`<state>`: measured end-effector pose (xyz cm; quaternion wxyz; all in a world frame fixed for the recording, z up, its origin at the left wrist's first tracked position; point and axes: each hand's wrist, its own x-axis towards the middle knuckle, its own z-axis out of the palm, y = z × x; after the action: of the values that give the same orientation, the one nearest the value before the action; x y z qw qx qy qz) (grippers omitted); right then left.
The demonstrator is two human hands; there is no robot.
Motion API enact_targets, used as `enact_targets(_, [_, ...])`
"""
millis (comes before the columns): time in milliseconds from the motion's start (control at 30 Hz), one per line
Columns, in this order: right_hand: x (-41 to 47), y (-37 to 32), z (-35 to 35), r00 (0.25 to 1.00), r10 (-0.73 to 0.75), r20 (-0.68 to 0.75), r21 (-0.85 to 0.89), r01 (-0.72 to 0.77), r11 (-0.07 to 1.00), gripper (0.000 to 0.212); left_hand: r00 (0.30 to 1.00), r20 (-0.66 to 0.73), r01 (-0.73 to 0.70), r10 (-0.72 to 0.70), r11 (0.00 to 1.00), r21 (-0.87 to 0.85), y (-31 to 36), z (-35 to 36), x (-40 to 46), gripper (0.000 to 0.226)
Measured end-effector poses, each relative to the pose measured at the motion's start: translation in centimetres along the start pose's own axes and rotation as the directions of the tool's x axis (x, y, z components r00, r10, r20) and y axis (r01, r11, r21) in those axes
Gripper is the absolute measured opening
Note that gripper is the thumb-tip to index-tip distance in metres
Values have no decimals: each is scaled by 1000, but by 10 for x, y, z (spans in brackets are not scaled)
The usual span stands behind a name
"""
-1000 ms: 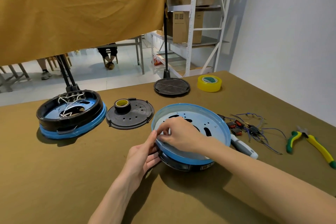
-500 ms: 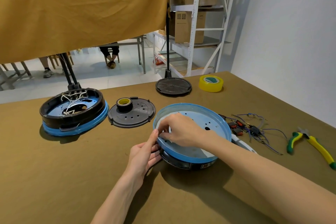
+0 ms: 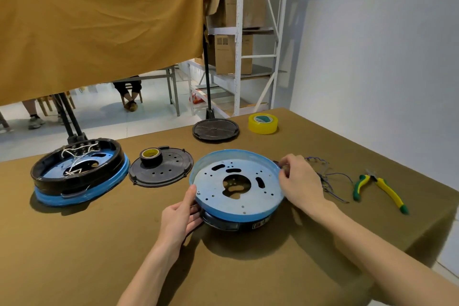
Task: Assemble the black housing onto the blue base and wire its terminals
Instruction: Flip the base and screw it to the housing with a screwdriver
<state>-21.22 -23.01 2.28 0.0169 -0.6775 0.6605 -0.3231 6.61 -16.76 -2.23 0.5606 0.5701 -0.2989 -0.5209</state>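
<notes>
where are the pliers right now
In the head view, the pliers lie flat on the table at the far right, just right of the loose wires and beyond the right hand.

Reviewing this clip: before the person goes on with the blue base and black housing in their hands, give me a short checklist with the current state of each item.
1. Left hand grips the near-left edge of the blue base and black housing: ok.
2. Right hand holds the base's far-right rim: ok.
3. Housing fully seated under the base: cannot tell, mostly hidden.
4. Loose wires lie on the table within reach, behind the right hand: ok.
5. Pliers lie on the table to the right: ok.
6. Terminals wired: cannot tell, none visible.
</notes>
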Motion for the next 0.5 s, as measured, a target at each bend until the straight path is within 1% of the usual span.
enact_targets(67, [-6,15,0,989,107,103,-166,-89,982,30,1000,12,4,-4,1000,3,0,0,-1,100])
enact_targets(100, [-8,19,0,979,132,158,-203,-99,974,34,1000,16,3,-3,1000,4,0,-1,-2,100])
enact_targets(133, [-10,21,0,973,130,189,-202,-91,975,33,1000,17,0,0,1000,5,0,-1,-2,99])
enact_targets(200, [-12,25,0,978,121,172,-184,-89,979,28,1000,15,-6,5,1000,6,0,-2,-4,99])
enact_targets(267, [-15,28,-1,969,183,166,-203,-148,968,30,1000,10,-15,15,1000,2,0,-2,-5,98])
enact_targets(300, [-18,30,-1,956,212,203,-241,-161,957,33,1000,3,-22,22,1000,-3,0,-1,-6,97])
enact_targets(367, [-24,34,0,933,233,275,-349,-129,928,36,999,-17,-37,37,999,-19,-1,-1,-6,96])
enact_targets(400, [-27,36,0,931,230,285,-377,-112,919,34,999,-26,-36,36,999,-29,-1,-1,-6,97])
enact_targets(433, [-28,37,-1,934,229,274,-370,-118,921,31,999,-29,-29,28,999,-36,-1,-2,-5,97])
enact_targets(467, [-29,39,-5,944,229,239,-325,-144,935,27,999,-27,-20,19,999,-42,-1,-2,-5,98])
enact_targets(500, [-28,40,-9,959,223,175,-237,-179,955,25,1000,-24,-13,12,999,-44,-1,-3,-4,98])
